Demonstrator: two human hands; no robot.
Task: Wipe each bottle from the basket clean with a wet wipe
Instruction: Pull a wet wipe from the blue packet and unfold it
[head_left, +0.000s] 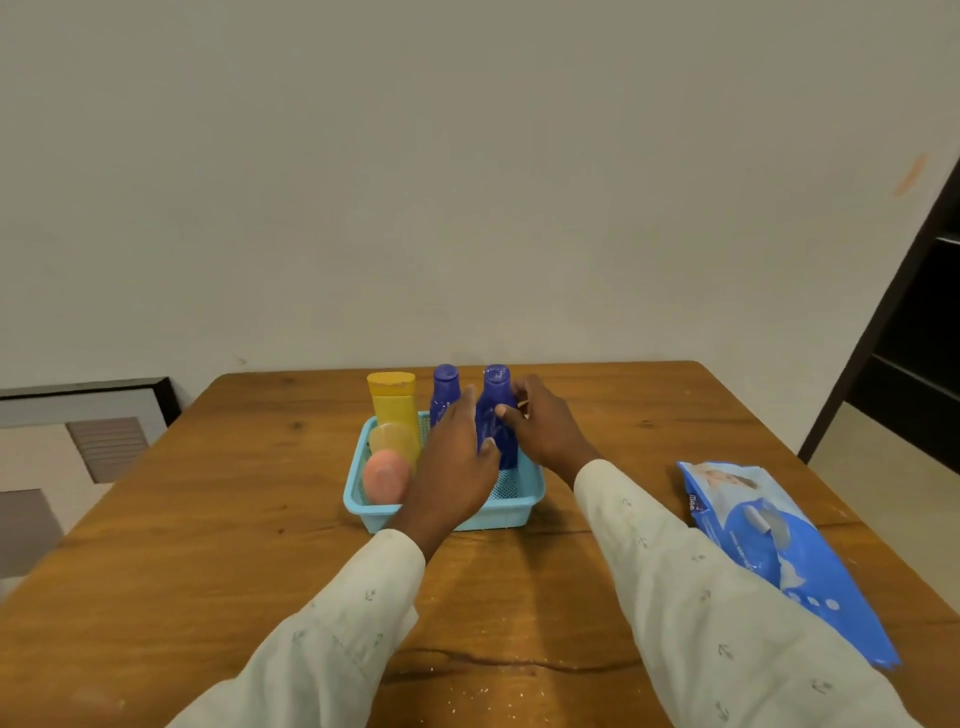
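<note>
Over the light-blue basket (511, 512) at mid-bench (208, 545), both hands are meeting on the right-hand blue bottle (496, 410). Right hand (545, 431) is wrapping its neck, fingers (506, 413) curled onto it; left hand (457, 457) is lying alongside, fingers fairly straight, thumb touching the body. Risk: bottles are standing crowded, so lifting could be tipping the second blue bottle (445, 389) or yellow bottle (396, 410). Wet-wipe pack (779, 545) is lying unopened, well apart, right.
</note>
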